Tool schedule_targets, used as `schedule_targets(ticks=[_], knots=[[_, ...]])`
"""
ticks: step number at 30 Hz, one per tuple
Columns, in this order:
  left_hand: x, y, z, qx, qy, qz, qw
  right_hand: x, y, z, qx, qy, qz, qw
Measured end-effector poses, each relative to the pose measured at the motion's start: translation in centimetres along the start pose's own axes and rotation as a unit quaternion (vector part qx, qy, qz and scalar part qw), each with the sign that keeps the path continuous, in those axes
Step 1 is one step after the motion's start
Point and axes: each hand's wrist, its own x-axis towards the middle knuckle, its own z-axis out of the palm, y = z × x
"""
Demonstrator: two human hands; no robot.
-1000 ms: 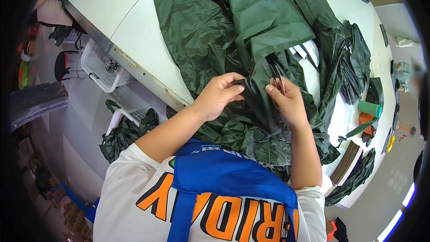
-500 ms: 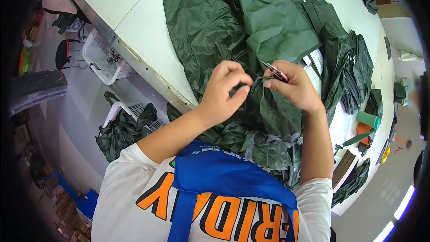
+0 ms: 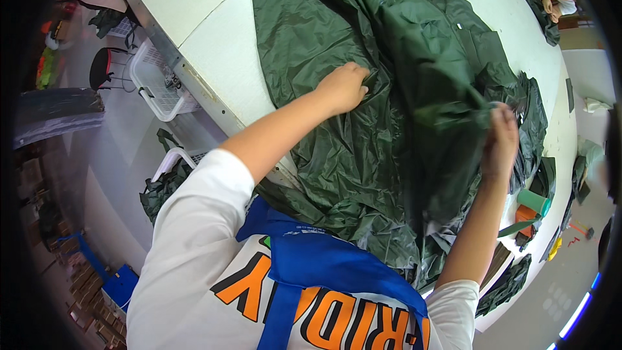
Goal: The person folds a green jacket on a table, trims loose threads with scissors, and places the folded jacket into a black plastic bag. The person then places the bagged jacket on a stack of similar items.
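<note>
A large dark green piece of thin, shiny fabric [image 3: 311, 39] lies crumpled across the white table in front of me. My left hand [image 3: 346, 89] is closed on a fold near its middle, the fingertips partly hidden by the cloth. Out to the right, my right hand [image 3: 501, 140] grips the edge of a raised part of the same fabric, which hangs down toward my apron. Motion smears this hand and the lifted cloth. Whether the snips are still in its fingers cannot be made out.
White plastic baskets [image 3: 150, 81] stand on the floor left of the metal table edge [image 3: 194, 81], one with dark green cloth [image 3: 159, 191]. At right lie more green pieces [image 3: 531, 116], a green cylinder [image 3: 533, 202] and an orange thing [image 3: 526, 219]. Other people are at the far corners.
My hands have moved apart from a close pinch on a gathered edge. The right swung outward, lifting fabric with it; the left shifted slightly up. The snips seen in the right hand no longer show clearly.
</note>
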Motion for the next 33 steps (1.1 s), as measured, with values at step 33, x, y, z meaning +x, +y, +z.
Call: schedule_targets(ticks=[33], knots=[[-13.9,-4.1,-8.3,-0.227,0.210,-0.330,0.892,-3.8,7.0,17.0,-0.407,-0.452,-0.153,0.779]])
